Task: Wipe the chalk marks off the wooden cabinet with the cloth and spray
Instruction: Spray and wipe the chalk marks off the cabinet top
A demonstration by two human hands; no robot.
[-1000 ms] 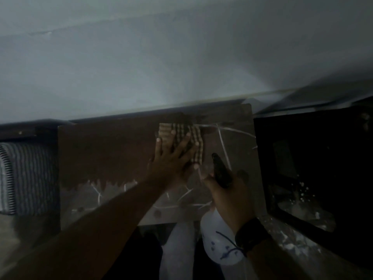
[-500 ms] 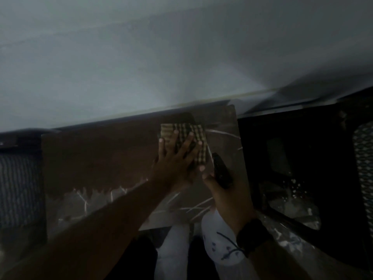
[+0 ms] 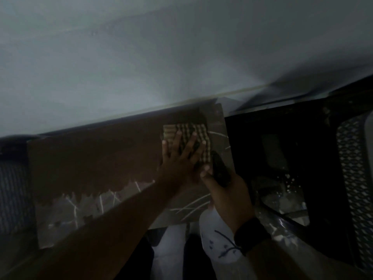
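The brown wooden cabinet (image 3: 90, 162) stands against a pale wall. Its upper part is dark and wet, while white chalk marks (image 3: 101, 201) cross its lower strip and right edge. My left hand (image 3: 179, 158) presses a checked cloth (image 3: 193, 134) flat against the cabinet's upper right corner, fingers spread and straight. Just right of it, my right hand (image 3: 228, 195) grips a white spray bottle (image 3: 216, 239) by its dark trigger head (image 3: 220, 168). A dark band sits on that wrist.
A black frame with an opening (image 3: 282, 168) stands right of the cabinet, with white specks and debris inside. A mesh panel (image 3: 355, 178) sits at the far right and a ribbed grey object (image 3: 12, 199) at the far left. My legs show below.
My left hand has slid the cloth rightward across the cabinet's top toward the right corner, covering chalk lines there. The right hand with the bottle stayed beside it.
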